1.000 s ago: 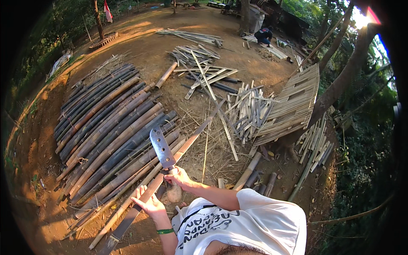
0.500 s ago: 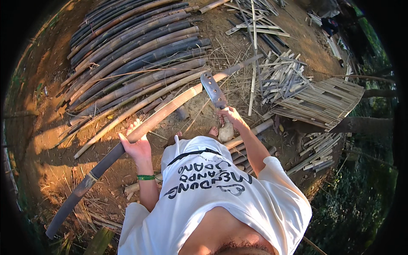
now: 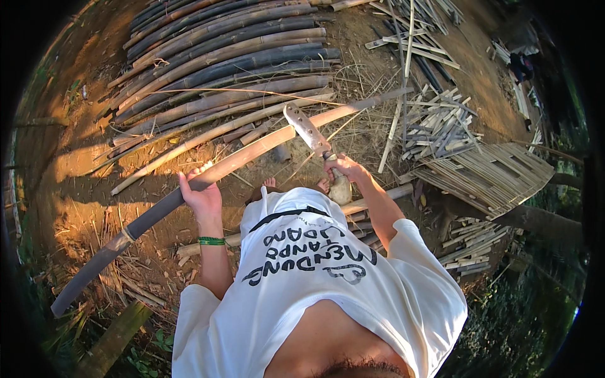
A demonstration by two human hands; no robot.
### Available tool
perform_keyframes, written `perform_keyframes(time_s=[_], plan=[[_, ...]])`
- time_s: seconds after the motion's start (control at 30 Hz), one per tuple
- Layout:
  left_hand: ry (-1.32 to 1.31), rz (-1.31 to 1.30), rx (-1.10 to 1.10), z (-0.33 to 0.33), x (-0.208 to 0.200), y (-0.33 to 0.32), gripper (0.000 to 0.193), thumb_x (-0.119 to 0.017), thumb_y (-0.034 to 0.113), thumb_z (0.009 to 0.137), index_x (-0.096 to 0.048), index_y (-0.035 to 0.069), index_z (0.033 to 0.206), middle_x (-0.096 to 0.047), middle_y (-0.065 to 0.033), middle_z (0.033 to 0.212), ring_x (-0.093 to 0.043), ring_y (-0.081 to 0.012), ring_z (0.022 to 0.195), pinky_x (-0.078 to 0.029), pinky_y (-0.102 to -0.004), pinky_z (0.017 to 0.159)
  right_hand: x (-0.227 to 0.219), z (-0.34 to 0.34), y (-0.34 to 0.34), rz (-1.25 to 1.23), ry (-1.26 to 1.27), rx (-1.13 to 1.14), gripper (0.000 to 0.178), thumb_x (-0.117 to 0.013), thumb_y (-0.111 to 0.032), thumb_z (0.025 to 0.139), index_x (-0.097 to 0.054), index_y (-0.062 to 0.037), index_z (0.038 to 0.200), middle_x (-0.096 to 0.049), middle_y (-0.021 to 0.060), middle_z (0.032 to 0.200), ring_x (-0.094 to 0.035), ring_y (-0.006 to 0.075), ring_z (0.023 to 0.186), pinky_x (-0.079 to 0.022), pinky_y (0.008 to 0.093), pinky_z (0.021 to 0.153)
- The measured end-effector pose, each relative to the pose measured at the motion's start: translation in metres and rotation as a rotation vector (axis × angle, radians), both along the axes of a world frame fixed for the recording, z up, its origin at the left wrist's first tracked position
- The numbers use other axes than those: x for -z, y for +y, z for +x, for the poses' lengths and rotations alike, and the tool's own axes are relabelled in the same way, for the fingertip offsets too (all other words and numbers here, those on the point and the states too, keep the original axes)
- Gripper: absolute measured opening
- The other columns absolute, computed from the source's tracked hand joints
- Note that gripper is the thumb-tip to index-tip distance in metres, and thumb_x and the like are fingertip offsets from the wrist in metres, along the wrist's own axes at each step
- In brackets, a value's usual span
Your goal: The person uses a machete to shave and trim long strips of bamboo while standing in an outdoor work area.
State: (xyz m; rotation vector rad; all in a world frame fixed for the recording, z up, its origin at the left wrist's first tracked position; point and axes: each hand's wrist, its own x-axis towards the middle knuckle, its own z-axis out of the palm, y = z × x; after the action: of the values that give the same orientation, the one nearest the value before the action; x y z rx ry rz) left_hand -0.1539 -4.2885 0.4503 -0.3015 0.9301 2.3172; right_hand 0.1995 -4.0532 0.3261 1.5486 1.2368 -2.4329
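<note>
My left hand is wrapped round a long split bamboo pole, palm up with the thumb over its near side. The pole runs slantwise from the lower left to the upper right. Its middle is pale and shaved, while both ends keep a dark skin. In my right hand, a machete with a row of holes in its broad blade is gripped by the handle. The blade lies across the pole's pale part, slanting up to the left. A pale rounded object shows below my right hand; its kind is unclear.
Many dark bamboo poles lie side by side at the far left. Cut bamboo slats are heaped at the right, beside a slatted bamboo panel. More slats lie below the panel. My bare feet rest on the dirt ground.
The machete blade has tilted further left across the pole. The pole lies a little flatter, its left end higher in view. The whole view has shifted slightly.
</note>
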Motion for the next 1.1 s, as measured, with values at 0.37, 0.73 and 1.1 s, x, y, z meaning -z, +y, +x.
perform_keyframes(time_s=[0.37,0.73,1.1], plan=[[-0.027,-0.012,-0.031,0.005,-0.003,-0.006,0.031,-0.056,0.035,0.101,-0.061,0.009,0.086,-0.064,-0.0030,0.091,-0.060,-0.0162,0.095,-0.046,-0.0356,0.096,-0.016,-0.009,0.010,0.097,-0.016,-0.208,0.011,-0.071,-0.008,0.074,-0.064,0.0006,0.077,-0.063,0.0080,0.067,-0.060,0.0165,0.058,-0.049,0.0317,0.055],[0.023,0.031,0.005,0.007,0.001,-0.004,0.039,-0.050,0.038,0.103,-0.059,0.008,0.080,-0.062,-0.0044,0.085,-0.059,-0.0189,0.090,-0.045,-0.0380,0.098,-0.016,-0.011,-0.006,0.053,0.044,0.111,0.014,-0.068,-0.008,0.073,-0.062,0.0024,0.080,-0.060,0.0087,0.062,-0.059,0.0183,0.054,-0.048,0.0324,0.053],[0.013,0.040,0.003,0.006,0.010,0.016,0.045,-0.044,0.038,0.105,-0.052,0.008,0.072,-0.054,-0.0082,0.074,-0.053,-0.0242,0.082,-0.042,-0.0413,0.098,-0.046,-0.004,-0.036,0.235,-0.165,-0.156,0.013,-0.068,-0.008,0.071,-0.060,0.0014,0.070,-0.061,0.0097,0.065,-0.058,0.0197,0.055,-0.048,0.0315,0.054]])
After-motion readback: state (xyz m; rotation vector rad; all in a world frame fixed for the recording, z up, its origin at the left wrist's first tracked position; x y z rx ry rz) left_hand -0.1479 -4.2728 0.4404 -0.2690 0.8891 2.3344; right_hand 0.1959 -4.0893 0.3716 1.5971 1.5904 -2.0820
